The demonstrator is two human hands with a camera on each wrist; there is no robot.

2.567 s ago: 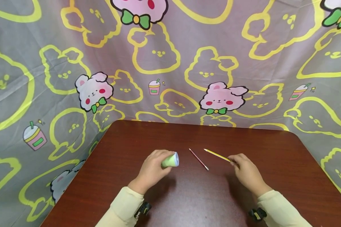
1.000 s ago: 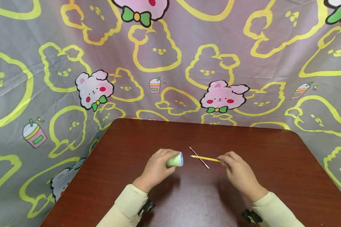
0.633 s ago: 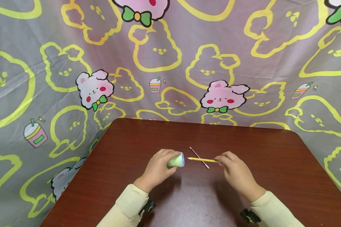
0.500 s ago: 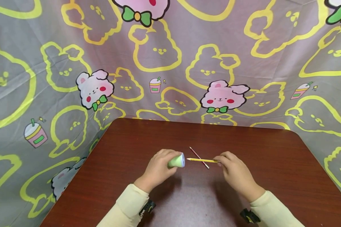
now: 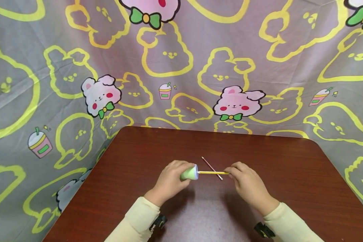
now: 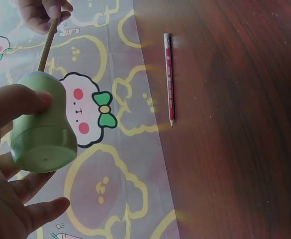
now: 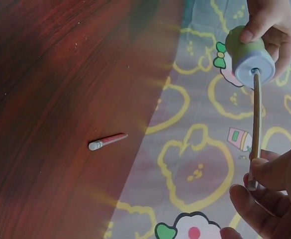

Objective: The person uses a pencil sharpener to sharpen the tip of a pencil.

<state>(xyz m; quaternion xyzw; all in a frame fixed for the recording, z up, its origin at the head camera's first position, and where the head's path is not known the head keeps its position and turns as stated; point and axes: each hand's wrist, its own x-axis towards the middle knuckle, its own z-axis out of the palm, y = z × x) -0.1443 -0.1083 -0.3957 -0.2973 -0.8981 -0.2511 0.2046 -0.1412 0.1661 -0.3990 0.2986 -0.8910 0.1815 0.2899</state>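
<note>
My left hand (image 5: 170, 181) grips a green pencil sharpener (image 6: 45, 124) with a pale blue end that faces right. My right hand (image 5: 248, 183) pinches a yellow pencil (image 5: 213, 172) near its rear end. In the right wrist view the pencil's tip meets the hole in the sharpener's pale end; how deep it sits is hidden. Both things are held above the table. Behind the yellow pencil, a red pencil (image 6: 169, 82) with a white eraser end lies on the table.
The dark brown wooden table (image 5: 157, 144) has rounded far corners. A grey cloth (image 5: 187, 60) with rabbit drawings hangs behind it and along the sides. A dark strap device (image 5: 158, 223) sits at the left wrist, another strap device (image 5: 264, 230) at the right.
My right hand has moved left with the yellow pencil, and its tip now meets the sharpener's end. My left hand has shifted slightly right. The red pencil lies where it was.
</note>
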